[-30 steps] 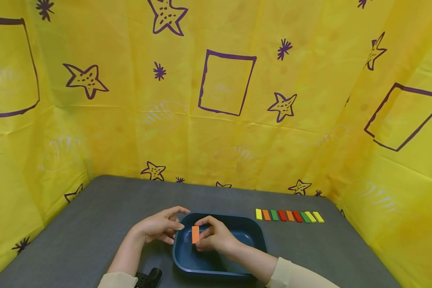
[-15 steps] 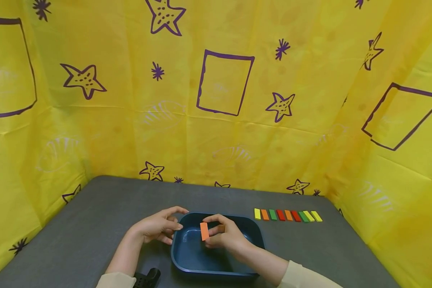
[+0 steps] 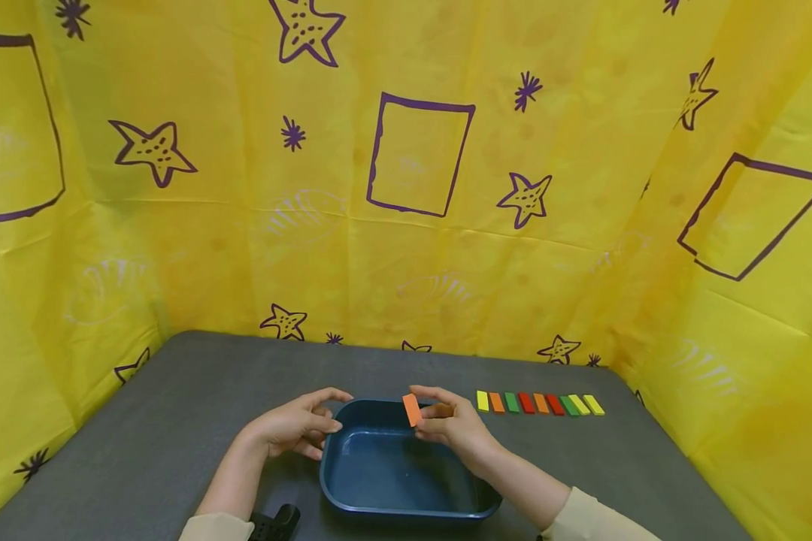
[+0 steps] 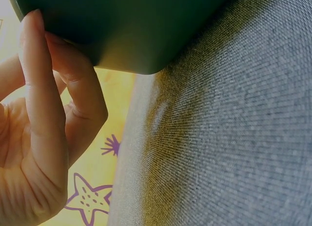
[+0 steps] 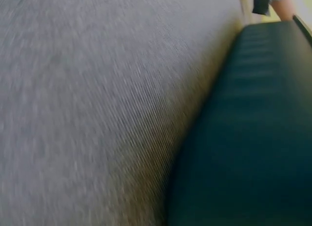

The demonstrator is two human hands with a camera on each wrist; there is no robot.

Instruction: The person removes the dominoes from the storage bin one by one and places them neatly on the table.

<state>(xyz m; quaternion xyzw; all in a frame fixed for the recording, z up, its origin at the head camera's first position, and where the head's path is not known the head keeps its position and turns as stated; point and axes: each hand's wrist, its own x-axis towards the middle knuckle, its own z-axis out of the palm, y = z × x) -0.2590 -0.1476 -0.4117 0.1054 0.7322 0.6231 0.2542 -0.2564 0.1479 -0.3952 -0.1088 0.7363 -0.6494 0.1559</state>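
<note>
In the head view, my right hand [image 3: 460, 427] pinches a small orange block [image 3: 412, 411] between thumb and fingertips, tilted over the far wall of a dark blue rectangular tub [image 3: 406, 515]. My left hand [image 3: 299, 424] holds the tub's left rim near the far corner. Thumb and index finger lie at the rim there. From the left wrist, fingers [image 4: 41, 99] of that hand bend up against the tub's outer wall [image 4: 131, 36]. The right wrist view has the tub's outer side [image 5: 243, 138] beside the table but not the right hand.
On the dark grey table [image 3: 230, 376], a row of flat yellow, orange, green and red blocks [image 3: 527, 403] lies right of the tub. A black device [image 3: 277, 523] sits by the left wrist. Yellow patterned cloth [image 3: 352, 263] surrounds the table's back and sides.
My right hand has lifted the orange block from low inside the tub, moving right and away toward the far rim. The left hand stays at the tub's rim.
</note>
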